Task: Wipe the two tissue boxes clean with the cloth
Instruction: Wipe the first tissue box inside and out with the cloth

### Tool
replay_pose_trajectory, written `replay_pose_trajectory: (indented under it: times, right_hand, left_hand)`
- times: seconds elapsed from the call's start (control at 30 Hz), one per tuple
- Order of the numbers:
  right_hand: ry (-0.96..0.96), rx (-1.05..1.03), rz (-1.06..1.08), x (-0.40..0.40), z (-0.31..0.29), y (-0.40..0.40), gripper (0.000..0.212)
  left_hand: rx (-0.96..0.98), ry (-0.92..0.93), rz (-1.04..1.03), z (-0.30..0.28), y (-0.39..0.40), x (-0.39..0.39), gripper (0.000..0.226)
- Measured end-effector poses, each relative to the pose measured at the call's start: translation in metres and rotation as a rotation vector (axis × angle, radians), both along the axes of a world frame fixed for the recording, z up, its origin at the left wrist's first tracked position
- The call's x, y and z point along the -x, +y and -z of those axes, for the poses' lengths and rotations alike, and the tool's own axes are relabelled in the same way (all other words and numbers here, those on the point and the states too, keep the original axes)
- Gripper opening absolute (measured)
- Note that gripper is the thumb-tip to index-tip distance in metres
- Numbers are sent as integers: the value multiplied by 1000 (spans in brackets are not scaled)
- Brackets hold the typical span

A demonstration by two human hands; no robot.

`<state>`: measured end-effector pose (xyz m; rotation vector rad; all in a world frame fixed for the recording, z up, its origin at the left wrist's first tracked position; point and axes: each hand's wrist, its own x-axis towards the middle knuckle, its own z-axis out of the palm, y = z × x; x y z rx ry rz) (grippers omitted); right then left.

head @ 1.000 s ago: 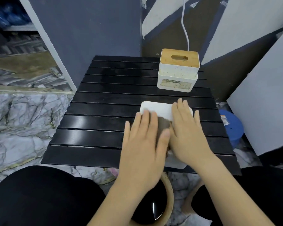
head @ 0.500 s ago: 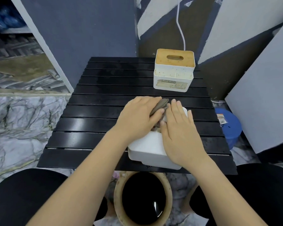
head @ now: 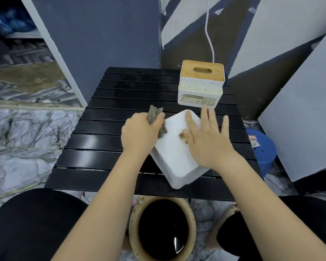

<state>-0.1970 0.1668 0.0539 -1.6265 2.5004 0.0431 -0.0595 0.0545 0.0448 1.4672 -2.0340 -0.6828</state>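
Both hands are working the near white tissue box (head: pixel 177 153): right hand (head: pixel 207 140) pressing flat-fingered to steady it, left hand (head: pixel 139 132) fisting the cloth (head: pixel 154 115) against its left side.

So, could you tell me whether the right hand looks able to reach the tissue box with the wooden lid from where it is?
Probably yes: the right hand lies open on the white box, and nothing stands between it and the wooden-lidded box.
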Motion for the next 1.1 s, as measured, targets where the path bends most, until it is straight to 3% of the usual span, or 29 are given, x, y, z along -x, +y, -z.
replay_pose_trajectory:
  times: [0.23,0.4,0.57,0.77,0.93,1.1]
  right_hand:
    - [-105,20,35,-12,-2,-9,56]
    - [-67,91,9,-21,4,-2,61]
    - [-38,100,-24,-21,7,0,60]
    - [-34,106,-32,-21,8,0,58]
    - [-24,99,-32,-21,8,-2,58]
    - [-30,114,-12,-23,8,-2,58]
  left_hand:
    - [-81,275,-63,16,75,-45,56]
    - [-168,615,-95,30,120,-52,45]
    - [-503,789,26,33,98,-37,30]
    - [-805,829,140,23,29,-7,28]
    - [-738,797,87,15,-10,20,36]
    - [-807,827,-8,24,-7,18,39]
